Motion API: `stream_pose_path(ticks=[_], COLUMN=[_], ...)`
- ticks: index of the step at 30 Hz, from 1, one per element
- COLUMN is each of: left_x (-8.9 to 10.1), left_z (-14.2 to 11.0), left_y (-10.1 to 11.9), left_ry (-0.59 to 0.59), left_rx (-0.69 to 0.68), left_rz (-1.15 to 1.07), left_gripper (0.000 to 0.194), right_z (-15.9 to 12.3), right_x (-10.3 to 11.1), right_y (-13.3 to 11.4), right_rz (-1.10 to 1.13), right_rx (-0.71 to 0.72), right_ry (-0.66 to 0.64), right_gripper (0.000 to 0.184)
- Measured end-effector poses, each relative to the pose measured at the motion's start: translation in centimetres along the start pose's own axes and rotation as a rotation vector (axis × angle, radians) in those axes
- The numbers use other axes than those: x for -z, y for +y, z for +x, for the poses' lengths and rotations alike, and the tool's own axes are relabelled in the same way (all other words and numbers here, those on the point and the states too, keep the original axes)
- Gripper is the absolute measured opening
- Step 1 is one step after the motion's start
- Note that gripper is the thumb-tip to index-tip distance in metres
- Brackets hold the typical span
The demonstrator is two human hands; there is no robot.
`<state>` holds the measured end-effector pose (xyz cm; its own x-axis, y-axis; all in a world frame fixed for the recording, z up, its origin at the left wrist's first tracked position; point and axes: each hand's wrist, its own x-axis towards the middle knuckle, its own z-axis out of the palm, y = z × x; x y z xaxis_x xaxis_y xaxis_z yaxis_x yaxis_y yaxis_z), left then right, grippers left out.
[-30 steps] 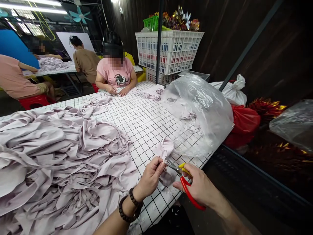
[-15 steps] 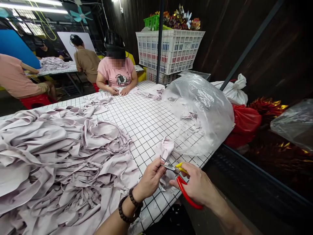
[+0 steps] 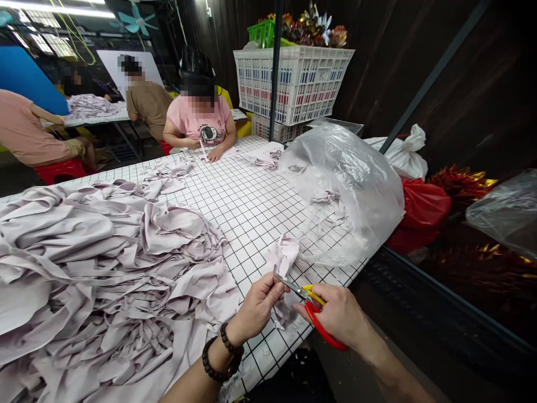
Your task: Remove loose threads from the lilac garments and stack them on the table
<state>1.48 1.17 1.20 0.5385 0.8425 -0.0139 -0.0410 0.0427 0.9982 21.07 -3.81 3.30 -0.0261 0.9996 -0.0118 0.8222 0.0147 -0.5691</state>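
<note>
In my right hand [image 3: 342, 313] is a pair of scissors [image 3: 319, 322] with one red and one yellow handle. The blades point left and look nearly closed, their tips beside the fingertips of my left hand [image 3: 262, 302]. Thumb and fingers of that hand pinch a pale lilac fabric strip [image 3: 285, 254], which rises beyond the blades and hangs below them too. My fingers hide the exact spot where blade and cloth meet. To the left, a large heap of the same pale fabric [image 3: 104, 268] covers much of the table.
The white table [image 3: 247, 207] has a black grid. A clear plastic bag [image 3: 352, 190] with fabric pieces lies at its right edge. Across the table a person in pink [image 3: 201, 123] handles fabric. A white crate [image 3: 293, 84] stands behind, near a dark post [image 3: 276, 73].
The scissors have moved slightly left toward my left fingertips and their handles have drawn closer together. My left hand keeps its pinch. The person opposite has lifted a thin strip.
</note>
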Motion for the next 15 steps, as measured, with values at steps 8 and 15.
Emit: stream_pose_path(ticks=[8, 15], left_x=[0.2, 0.9], left_z=[0.1, -0.1], left_y=[-0.3, -1.0], left_ry=[0.006, 0.044], left_rx=[0.039, -0.005], left_rz=[-0.074, -0.147], left_gripper=[0.033, 0.032], right_z=[4.7, 13.6], right_x=[1.8, 0.4], right_y=[4.0, 4.4], right_rz=[0.620, 0.363], right_rx=[-0.170, 0.012], right_ry=[-0.036, -0.039], right_gripper=[0.027, 0.023])
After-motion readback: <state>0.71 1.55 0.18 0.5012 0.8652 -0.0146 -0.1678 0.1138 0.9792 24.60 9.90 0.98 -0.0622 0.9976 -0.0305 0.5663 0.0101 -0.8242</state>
